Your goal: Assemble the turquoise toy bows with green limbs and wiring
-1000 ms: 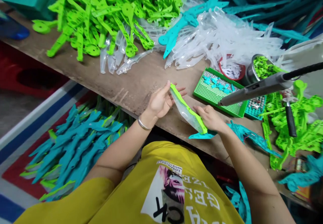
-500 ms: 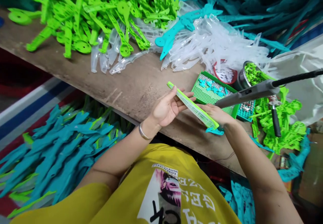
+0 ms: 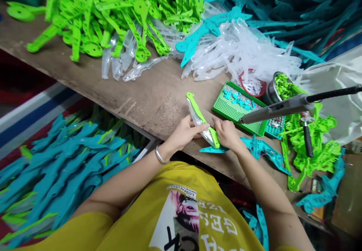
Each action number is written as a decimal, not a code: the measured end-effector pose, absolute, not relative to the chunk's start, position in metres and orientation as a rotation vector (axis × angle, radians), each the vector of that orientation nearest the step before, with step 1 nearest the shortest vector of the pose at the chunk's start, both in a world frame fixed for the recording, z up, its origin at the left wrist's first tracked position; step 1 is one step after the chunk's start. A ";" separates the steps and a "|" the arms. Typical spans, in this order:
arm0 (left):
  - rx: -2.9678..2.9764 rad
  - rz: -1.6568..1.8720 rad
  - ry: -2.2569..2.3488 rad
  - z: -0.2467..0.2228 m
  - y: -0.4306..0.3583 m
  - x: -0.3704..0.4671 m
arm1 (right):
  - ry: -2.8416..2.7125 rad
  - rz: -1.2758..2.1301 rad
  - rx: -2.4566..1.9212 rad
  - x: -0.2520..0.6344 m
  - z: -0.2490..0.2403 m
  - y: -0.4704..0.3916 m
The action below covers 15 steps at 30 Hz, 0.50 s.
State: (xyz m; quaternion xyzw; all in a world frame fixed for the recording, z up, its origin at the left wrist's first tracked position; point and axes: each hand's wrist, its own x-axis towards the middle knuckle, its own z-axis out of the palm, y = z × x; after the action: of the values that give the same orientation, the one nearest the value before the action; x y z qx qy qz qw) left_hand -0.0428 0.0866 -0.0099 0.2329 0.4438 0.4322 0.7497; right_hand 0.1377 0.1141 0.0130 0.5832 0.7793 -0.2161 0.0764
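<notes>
A long, curved plastic piece (image 3: 202, 116), bright green along one side and clear along the other, is held slanted over the table's front edge. My left hand (image 3: 183, 131) grips its clear side, thumb lying across the lower half. Against the green edge on the other side are the curled fingers of my right hand (image 3: 228, 133); their tips are partly hidden. Below both hands lies a teal plastic shell (image 3: 212, 150). Another teal shell (image 3: 261, 151), with small parts inside, rests beside my right wrist.
An electric screwdriver (image 3: 273, 110) hangs over a green tray (image 3: 239, 115) of screws and teal bits. Behind are heaps of green parts (image 3: 118, 13), clear pieces (image 3: 234, 47) and teal shells (image 3: 288, 21). Teal-green assemblies (image 3: 70, 164) are piled at lower left. A black-handled tool (image 3: 308, 141) is at right.
The green-and-clear piece has turned from edge-on to show its broader side. My left hand has gone from spread fingers to gripping it. My right hand has shifted left, uncovering the teal shell.
</notes>
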 end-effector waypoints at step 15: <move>0.511 1.205 1.094 -0.037 0.100 -0.043 | 2.398 -0.405 2.006 0.127 -0.017 0.102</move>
State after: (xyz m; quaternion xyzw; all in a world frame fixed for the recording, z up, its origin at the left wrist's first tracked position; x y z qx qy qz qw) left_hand -0.0429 0.1003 -0.0370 0.2254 0.4832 0.5319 0.6578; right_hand 0.1271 0.1018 -0.0171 0.6363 0.7606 -0.1286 -0.0056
